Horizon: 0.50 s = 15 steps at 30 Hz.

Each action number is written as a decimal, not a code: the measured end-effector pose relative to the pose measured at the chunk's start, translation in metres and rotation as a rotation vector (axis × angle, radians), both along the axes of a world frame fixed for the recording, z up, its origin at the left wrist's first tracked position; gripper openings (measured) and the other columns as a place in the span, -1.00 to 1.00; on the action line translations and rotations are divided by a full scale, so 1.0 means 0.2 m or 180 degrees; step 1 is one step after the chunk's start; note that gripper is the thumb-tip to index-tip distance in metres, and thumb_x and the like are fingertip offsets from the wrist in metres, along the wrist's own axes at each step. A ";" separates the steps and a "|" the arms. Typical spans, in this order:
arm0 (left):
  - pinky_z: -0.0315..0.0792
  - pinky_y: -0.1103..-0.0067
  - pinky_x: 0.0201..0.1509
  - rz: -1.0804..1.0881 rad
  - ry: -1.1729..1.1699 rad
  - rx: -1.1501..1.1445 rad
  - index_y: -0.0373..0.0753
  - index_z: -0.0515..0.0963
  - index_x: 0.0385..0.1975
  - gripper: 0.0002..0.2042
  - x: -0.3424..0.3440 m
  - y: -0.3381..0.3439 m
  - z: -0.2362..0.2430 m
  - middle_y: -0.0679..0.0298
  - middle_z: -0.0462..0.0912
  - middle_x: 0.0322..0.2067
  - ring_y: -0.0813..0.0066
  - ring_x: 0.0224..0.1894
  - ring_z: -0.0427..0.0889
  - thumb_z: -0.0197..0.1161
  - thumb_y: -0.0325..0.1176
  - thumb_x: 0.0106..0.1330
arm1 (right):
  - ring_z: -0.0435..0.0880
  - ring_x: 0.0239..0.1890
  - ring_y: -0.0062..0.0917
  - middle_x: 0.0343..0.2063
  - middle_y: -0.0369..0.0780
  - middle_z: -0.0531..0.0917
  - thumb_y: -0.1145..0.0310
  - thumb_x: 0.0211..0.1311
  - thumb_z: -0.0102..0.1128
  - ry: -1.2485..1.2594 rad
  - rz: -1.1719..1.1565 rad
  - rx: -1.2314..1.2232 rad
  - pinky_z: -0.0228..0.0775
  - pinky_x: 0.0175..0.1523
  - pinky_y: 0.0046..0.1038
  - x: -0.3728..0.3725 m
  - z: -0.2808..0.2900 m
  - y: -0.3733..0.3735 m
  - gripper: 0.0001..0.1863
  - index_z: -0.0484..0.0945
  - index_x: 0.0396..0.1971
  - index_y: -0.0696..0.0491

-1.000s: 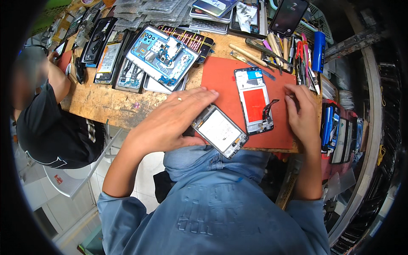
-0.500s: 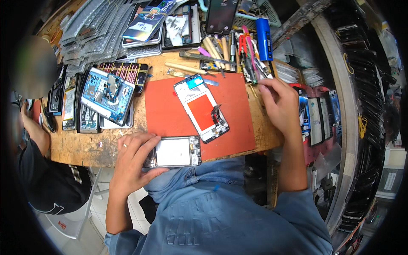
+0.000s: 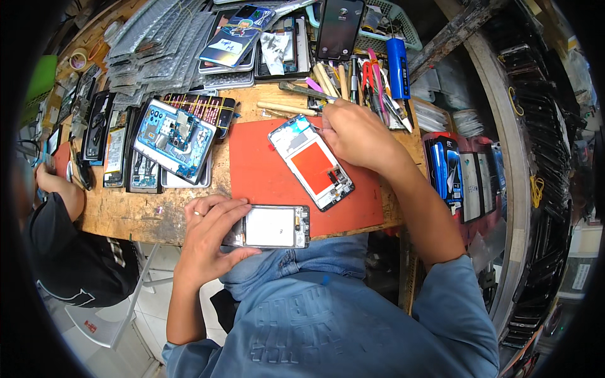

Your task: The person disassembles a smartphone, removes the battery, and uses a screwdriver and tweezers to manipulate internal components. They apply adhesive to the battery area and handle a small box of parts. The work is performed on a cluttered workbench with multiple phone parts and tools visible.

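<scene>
My left hand (image 3: 214, 236) grips the end of a phone screen assembly (image 3: 270, 227) at the table's front edge. A white panel fills its middle, and small parts line its right end. Behind it, a second phone frame (image 3: 288, 146) lies slanted on the orange-red mat (image 3: 252, 170). That frame has a red panel, a blue patch at the far end and a dark flex part at the near end. My right hand (image 3: 359, 135) is at the mat's far edge, beside the frame and the wooden-handled tools (image 3: 283, 108). Its fingers are closed, but their tips are hidden, so what they hold cannot be made out.
An opened blue phone (image 3: 173, 140) lies on other phones at the left. Bubble-wrap sleeves (image 3: 151, 50) are piled behind. Pliers, tweezers and a blue cylinder (image 3: 397, 68) stand at the back right near an upright phone (image 3: 340, 31). Another person's arm (image 3: 62, 189) rests at far left.
My right hand has swung left from the right side of the table to the mat's far edge, and its fingers have closed. My left hand keeps its hold on the screen assembly.
</scene>
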<state>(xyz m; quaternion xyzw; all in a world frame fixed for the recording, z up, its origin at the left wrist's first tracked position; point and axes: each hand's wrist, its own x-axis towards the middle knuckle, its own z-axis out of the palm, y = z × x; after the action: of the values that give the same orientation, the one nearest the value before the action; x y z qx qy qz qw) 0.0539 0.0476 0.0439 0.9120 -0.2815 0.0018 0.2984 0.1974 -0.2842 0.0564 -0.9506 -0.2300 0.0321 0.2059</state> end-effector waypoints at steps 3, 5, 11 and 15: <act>0.21 0.17 0.46 -0.0019 -0.0026 -0.0044 -0.20 0.67 0.27 -0.20 0.01 -0.02 0.01 0.26 0.73 0.25 0.13 0.27 0.59 0.74 -0.04 -0.05 | 0.77 -0.03 0.13 -0.16 0.16 0.75 0.50 0.39 0.18 -0.0134 0.0036 0.0115 0.60 0.12 0.05 -0.01 -0.01 0.00 -0.83 0.68 -0.23 0.29; 0.20 0.17 0.47 -0.0046 -0.0031 -0.0084 -0.19 0.64 0.30 -0.19 0.02 -0.03 0.00 0.26 0.72 0.26 0.12 0.27 0.58 0.73 -0.05 -0.03 | 0.75 0.03 0.10 -0.13 0.14 0.74 0.54 0.38 0.10 -0.0436 0.0196 0.0212 0.57 0.19 0.04 -0.02 -0.02 -0.06 -0.79 0.69 -0.17 0.29; 0.21 0.18 0.50 0.0043 0.0096 -0.0144 -0.19 0.57 0.40 -0.16 -0.02 -0.01 -0.04 0.22 0.67 0.34 0.11 0.33 0.57 0.70 -0.10 0.04 | 0.67 -0.24 -0.28 -0.29 -0.10 0.65 0.58 0.39 0.26 -0.0120 -0.0331 0.0132 0.52 -0.06 -0.29 -0.23 0.26 -0.38 -0.85 0.67 -0.10 0.23; 0.24 0.15 0.51 -0.0087 0.0086 -0.0199 -0.20 0.58 0.40 -0.23 -0.03 -0.02 0.00 0.18 0.64 0.37 0.09 0.39 0.55 0.65 -0.10 0.15 | 0.59 -0.22 -0.65 -0.24 -0.30 0.62 0.51 0.51 0.32 -0.0068 -0.1073 0.1615 0.43 -0.13 -0.52 -0.49 0.28 -0.44 -0.93 0.65 -0.14 0.19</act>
<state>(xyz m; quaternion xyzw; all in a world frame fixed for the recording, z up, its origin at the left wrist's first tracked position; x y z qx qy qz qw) 0.0487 0.0426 0.0442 0.8982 -0.2897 -0.0059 0.3305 0.0990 -0.3726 0.1133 -0.8939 -0.0717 -0.0710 0.4368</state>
